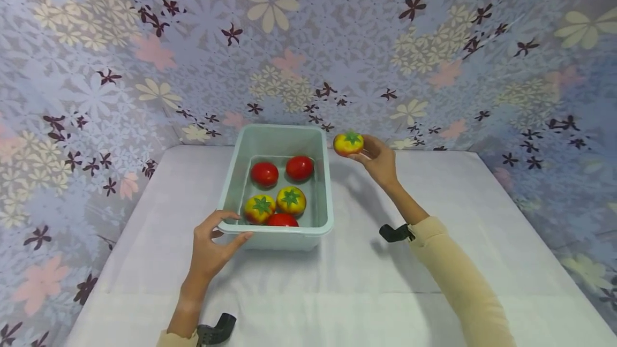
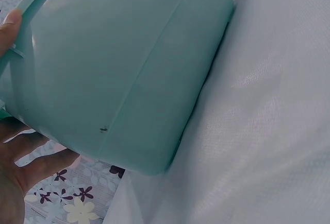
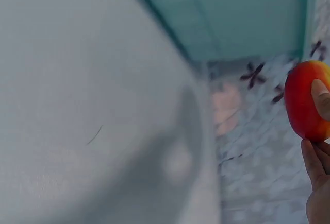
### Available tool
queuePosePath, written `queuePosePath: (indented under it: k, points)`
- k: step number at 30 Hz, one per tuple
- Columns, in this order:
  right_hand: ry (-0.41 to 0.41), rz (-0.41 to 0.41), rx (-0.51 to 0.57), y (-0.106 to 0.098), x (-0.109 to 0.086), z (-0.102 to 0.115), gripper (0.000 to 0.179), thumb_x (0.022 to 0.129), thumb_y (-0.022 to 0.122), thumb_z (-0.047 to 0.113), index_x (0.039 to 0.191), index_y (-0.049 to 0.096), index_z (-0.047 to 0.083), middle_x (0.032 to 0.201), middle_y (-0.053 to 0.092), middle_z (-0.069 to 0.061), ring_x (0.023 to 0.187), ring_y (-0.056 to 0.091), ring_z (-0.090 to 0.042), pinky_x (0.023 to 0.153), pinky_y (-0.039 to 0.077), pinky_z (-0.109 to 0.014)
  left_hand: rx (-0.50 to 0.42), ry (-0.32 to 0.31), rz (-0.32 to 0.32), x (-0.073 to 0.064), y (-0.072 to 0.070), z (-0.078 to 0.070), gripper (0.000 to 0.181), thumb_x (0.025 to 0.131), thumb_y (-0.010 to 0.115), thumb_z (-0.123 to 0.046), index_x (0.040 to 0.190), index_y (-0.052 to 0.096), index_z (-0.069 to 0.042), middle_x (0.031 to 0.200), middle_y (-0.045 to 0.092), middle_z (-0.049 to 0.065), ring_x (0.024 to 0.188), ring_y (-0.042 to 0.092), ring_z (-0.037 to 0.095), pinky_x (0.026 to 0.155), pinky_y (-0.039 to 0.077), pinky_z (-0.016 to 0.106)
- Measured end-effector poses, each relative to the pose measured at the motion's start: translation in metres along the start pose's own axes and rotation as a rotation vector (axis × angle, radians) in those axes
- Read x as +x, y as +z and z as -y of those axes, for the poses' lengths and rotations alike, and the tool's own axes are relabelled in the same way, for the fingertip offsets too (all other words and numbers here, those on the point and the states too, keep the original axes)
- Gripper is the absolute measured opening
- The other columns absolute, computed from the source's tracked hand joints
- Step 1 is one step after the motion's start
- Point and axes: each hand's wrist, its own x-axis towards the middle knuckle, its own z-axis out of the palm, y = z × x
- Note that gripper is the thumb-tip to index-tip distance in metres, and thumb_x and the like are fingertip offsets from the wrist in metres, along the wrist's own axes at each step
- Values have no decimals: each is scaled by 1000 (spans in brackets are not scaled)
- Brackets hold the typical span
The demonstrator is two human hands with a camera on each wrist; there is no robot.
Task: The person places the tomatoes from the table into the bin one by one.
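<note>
A pale green plastic bin [image 1: 279, 237] stands on the white-covered table. At its near left corner my left hand [image 1: 212, 245] grips the rim, with the thumb on the front side; the left wrist view has the thumb and fingers at the edge of the bin's wall [image 2: 113, 59]. Inside the bin lie two yellow-and-red tomatoes [image 1: 291, 201] with green leafy tops and three plain red ones [image 1: 264, 174], the nearest partly hidden by the rim. Just right of the bin, above the table, my right hand [image 1: 381, 160] holds another yellow-and-red tomato [image 1: 348, 144] between thumb and fingers.
The table [image 1: 376, 304] has a wrinkled white cloth over it. Behind and at both sides rises a flower-patterned wall covering [image 1: 337, 42]. Each wrist carries a black camera mount [image 1: 395, 233]. The bin's raised rim stands beside the right hand.
</note>
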Motion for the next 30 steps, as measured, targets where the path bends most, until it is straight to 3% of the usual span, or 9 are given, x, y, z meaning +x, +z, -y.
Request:
queuePosePath:
  k: [3,10,17,22,25,30]
  points:
    - [-3,10,-25,-5,-6,18,53,80,76,-1,128,55,-10,129,59,-28,120,58,-40,97,48,-48,-5,3,-7,0,0,0,40,62,86,0,97,67,-5,91,70,13,85,61,15,57,51,27]
    - [-17,29,31,-10,-8,31,57,78,78,2,131,56,-2,131,61,-20,121,59,-33,98,49,-38,-10,5,-43,0,2,2,41,56,84,7,93,66,1,86,68,12,83,57,-1,55,49,26]
    - [-15,91,122,-3,-18,55,55,80,78,6,131,57,0,131,61,-18,120,60,-28,97,50,-35,-13,-7,-30,0,2,1,41,60,86,4,96,68,-4,89,69,12,86,58,-1,56,51,29]
    - [-21,122,155,5,-18,63,56,80,78,5,132,56,1,130,62,-17,117,62,-26,96,51,-37,-20,-25,-26,1,2,-1,40,60,86,6,96,67,0,90,67,-6,85,57,-3,56,50,26]
    - [-24,139,145,9,-19,66,55,81,77,3,132,57,2,129,63,-17,114,63,-27,96,51,-39,-27,-32,-23,3,1,-10,39,61,84,9,94,66,3,92,63,-14,85,55,-6,57,48,22]
    - [-48,174,100,17,-25,83,53,81,76,1,130,56,-4,128,63,-21,115,62,-33,100,47,-46,-29,-23,-18,7,-4,-35,37,61,82,10,93,65,5,91,64,-12,86,55,-7,59,48,19]
